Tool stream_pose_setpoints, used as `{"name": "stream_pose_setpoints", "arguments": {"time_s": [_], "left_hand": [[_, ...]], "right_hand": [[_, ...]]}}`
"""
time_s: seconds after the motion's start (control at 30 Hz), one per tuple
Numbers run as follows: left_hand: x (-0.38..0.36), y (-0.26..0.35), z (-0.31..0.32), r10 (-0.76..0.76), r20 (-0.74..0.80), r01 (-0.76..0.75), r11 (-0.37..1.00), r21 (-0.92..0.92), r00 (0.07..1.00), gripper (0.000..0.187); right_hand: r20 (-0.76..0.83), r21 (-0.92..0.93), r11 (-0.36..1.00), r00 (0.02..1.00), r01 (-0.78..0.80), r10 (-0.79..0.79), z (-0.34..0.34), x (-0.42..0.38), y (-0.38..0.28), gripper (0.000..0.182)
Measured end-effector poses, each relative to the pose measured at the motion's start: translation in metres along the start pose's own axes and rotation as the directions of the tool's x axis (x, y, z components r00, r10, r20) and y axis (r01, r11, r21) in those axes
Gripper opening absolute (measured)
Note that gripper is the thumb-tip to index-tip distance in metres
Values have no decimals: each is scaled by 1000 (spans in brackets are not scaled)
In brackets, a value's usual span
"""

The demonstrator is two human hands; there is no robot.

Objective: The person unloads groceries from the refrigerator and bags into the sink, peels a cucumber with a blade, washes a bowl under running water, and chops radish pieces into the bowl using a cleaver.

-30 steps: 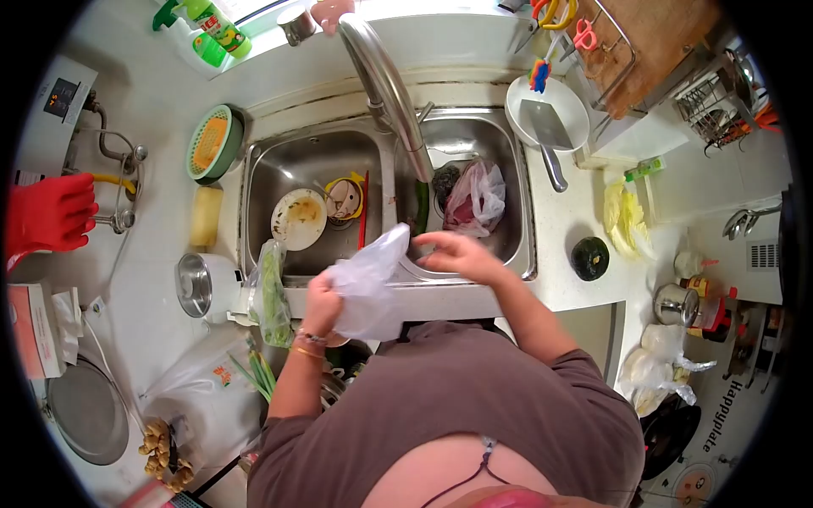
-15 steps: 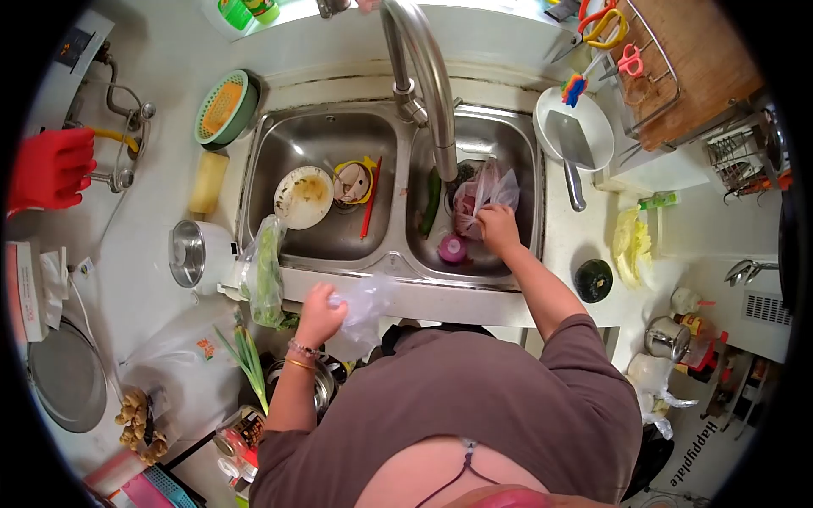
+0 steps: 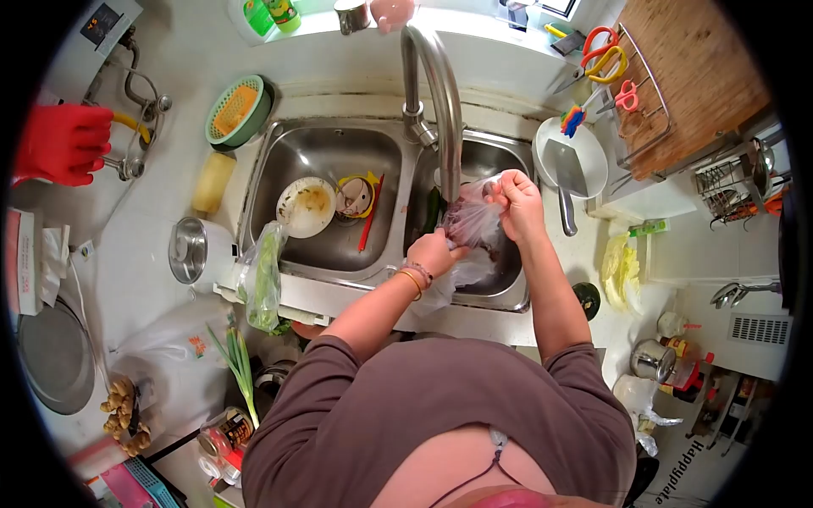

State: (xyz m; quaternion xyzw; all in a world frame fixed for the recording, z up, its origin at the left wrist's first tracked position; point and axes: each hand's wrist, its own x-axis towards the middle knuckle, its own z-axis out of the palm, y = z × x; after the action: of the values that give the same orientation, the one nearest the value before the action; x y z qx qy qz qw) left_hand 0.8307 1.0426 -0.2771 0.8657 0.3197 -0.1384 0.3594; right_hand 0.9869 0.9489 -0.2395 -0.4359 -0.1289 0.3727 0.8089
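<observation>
Over the right sink basin, my right hand [image 3: 518, 203] pinches the top of a clear plastic bag [image 3: 471, 222] with something reddish inside. Closed at the bag's left side is my left hand [image 3: 434, 256], with more thin clear plastic [image 3: 464, 273] hanging below it. Part of a green cucumber-like vegetable [image 3: 434, 207] shows left of the bag. In the left basin lie a soiled white plate [image 3: 306, 207], a yellow-rimmed item [image 3: 354, 196] and a red stick [image 3: 371, 213]. My hands and the plastic hide much of the right basin.
The curved faucet [image 3: 447, 110] rises between the basins. Bagged greens [image 3: 267, 275] lie at the left front edge. A white bowl [image 3: 593, 169] with a cleaver [image 3: 566, 173] stands at right, near cabbage leaves [image 3: 622, 271] and a dark green squash [image 3: 586, 300]. A green basket [image 3: 241, 114] stands back left.
My left hand has moved right and up with its loose plastic, from the front edge to the bag. My right hand has risen, lifting the bag's top. The view has shifted slightly.
</observation>
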Motion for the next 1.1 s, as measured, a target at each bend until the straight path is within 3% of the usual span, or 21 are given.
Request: {"name": "stream_pose_setpoints", "arguments": {"time_s": [0.1, 0.13, 0.23, 0.37, 0.4, 0.43, 0.5, 0.57, 0.63, 0.67, 0.73, 0.77, 0.8, 0.83, 0.9, 0.97, 1.0, 1.03, 1.07, 1.1], "left_hand": [[18, -19, 17, 172, -141, -177, 984, -19, 975, 38], [23, -27, 21, 254, -162, -258, 966, 0, 953, 32], [34, -33, 0, 413, -27, -410, 909, 68, 910, 30], [52, -26, -1, 479, -272, -539, 813, -222, 835, 17], [52, -18, -10, 341, -193, -390, 847, -361, 920, 14], [58, -20, -10, 242, -190, -307, 792, -528, 952, 14], [56, -5, -25, 170, -237, -291, 628, -722, 957, 14], [50, 8, -48, 214, -204, -288, 525, -801, 955, 11], [56, 10, -54, 229, 11, -41, 219, -975, 973, 8], [56, 12, -55, 209, 5, -36, 194, -980, 978, 8], [53, 17, -51, 170, 0, -24, 136, -990, 985, 8], [49, 22, -52, 152, 0, -16, 103, -995, 988, 16], [59, 11, -42, 82, -8, -10, 25, -1000, 997, 16], [77, -8, -30, 14, -13, -13, -48, -999, 1000, 17], [80, -11, -37, 192, -32, -12, -103, -995, 981, 19], [60, 12, -55, 222, -37, -11, -116, -993, 974, 21], [72, -6, -45, 241, -50, -36, -62, -997, 969, 21], [86, -44, -27, 136, 15, 19, -26, -999, 991, 21], [78, -42, -23, 161, -38, -52, 89, -995, 986, 20], [68, -42, -22, 162, -25, -43, 109, -993, 986, 20]], "right_hand": [[-3, 150, 986, 997, -76, 77, 12, 0, 0, 13], [-20, 106, 992, 997, -68, 70, 10, 3, -1, 13], [-64, 48, 998, 997, -47, 50, -3, 23, -1, 13], [-154, -126, 991, 988, -32, 13, -25, 51, 8, 13], [-123, -119, 993, 992, -27, 12, -34, 56, 13, 13], [-124, -196, 980, 992, -34, 9, -41, 57, 19, 12], [-124, -348, 936, 992, -48, 5, -41, 56, 25, 12], [-97, -375, 923, 994, -83, 50, -53, 58, 38, 21], [-130, -449, 875, 982, -183, 139, -55, 54, 39, 28], [-31, -638, 762, 992, -113, 122, -88, 60, 58, 48], [-60, -743, 668, 992, 29, -110, -106, 56, 72, 58], [-66, -794, 602, 973, 81, -219, -114, 48, 74, 62], [-138, -809, 587, 982, -38, -126, -89, 25, 47, 69], [-185, -783, 620, 972, -55, -147, -95, 12, 63, 69], [-191, -728, 645, 972, -233, 136, -75, -19, 60, 70], [-195, -613, 778, 981, -137, 19, -97, -32, 123, 67], [-201, -503, 842, 974, -197, 108, -95, -37, 130, 76], [-258, -132, 934, 921, -331, 290, -94, -39, 135, 81], [-227, 251, 872, 850, -420, 475, -93, -41, 140, 86], [-117, 591, 668, 772, -451, 625, -95, -42, 148, 91]]}}
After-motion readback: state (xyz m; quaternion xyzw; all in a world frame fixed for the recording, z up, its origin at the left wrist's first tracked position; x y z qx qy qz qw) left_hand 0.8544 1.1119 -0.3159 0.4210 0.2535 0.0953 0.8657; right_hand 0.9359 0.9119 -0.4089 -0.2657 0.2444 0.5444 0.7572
